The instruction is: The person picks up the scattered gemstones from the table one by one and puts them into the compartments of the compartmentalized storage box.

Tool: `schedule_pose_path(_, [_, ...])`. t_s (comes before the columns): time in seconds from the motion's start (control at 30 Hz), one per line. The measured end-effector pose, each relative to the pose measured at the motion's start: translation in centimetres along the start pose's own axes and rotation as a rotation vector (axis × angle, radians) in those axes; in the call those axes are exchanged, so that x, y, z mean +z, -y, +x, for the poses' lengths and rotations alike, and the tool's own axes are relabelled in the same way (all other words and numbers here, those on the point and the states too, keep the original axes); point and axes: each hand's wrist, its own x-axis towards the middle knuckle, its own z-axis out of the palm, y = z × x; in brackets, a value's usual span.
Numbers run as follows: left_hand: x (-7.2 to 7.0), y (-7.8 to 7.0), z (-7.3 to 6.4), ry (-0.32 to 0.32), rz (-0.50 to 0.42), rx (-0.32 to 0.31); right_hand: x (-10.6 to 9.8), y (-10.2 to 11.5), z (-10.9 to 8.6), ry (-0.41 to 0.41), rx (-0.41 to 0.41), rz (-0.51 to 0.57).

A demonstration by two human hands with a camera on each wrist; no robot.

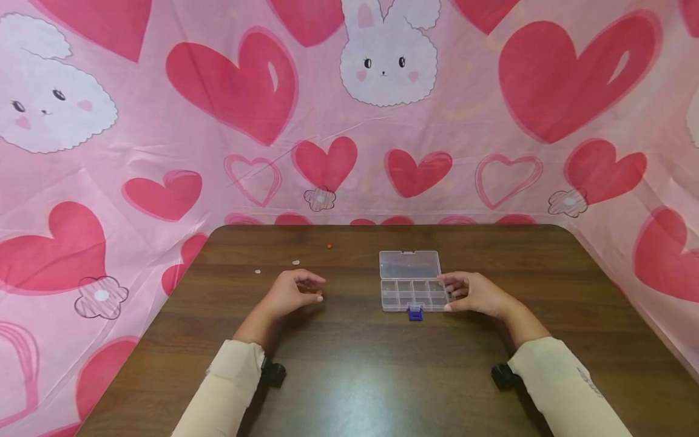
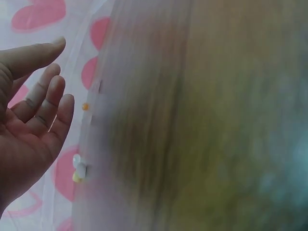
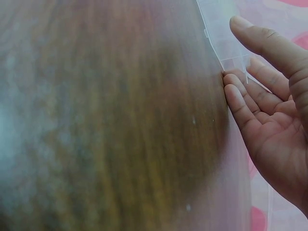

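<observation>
A clear plastic compartment box (image 1: pixel 415 297) lies on the table with its lid (image 1: pixel 409 265) folded back and a blue latch (image 1: pixel 415 314) at its front. At the box's right end is my right hand (image 1: pixel 474 295), fingers extended and touching the side near the corner. In the right wrist view, those fingers (image 3: pixel 236 96) rest by the box's edge (image 3: pixel 236 62), the thumb apart from them. My left hand (image 1: pixel 289 294) hovers over the table left of the box, fingers loosely bent, with nothing visible between thumb and fingers.
Beyond the left hand lie two small white pieces, one nearer (image 1: pixel 258 271) and one farther (image 1: pixel 296 262). A tiny orange piece (image 1: pixel 329 246) sits near the back of the brown wooden table (image 1: pixel 349 364). A pink heart-patterned cloth (image 1: pixel 382 127) hangs behind and along both sides.
</observation>
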Motion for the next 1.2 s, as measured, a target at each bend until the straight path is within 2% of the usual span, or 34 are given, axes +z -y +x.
schedule_pose_path(0.2, [-0.7, 0.5, 0.1, 0.052, -0.022, -0.049, -0.1, 0.0, 0.0, 0.002, 0.006, -0.002])
schedule_pose_path(0.57, [-1.1, 1.0, 0.8, 0.135, 0.120, -0.071, -0.1, 0.0, 0.1, 0.000, 0.006, -0.002])
schedule_pose_path(0.8, [-0.8, 1.4, 1.4, 0.140, 0.216, -0.046, 0.0, 0.1, 0.0, -0.001, 0.026, 0.010])
schedule_pose_path(1.2, [-0.5, 1.7, 1.5, 0.144, 0.178, -0.055, 0.0, 0.2, -0.1, 0.002, 0.023, 0.003])
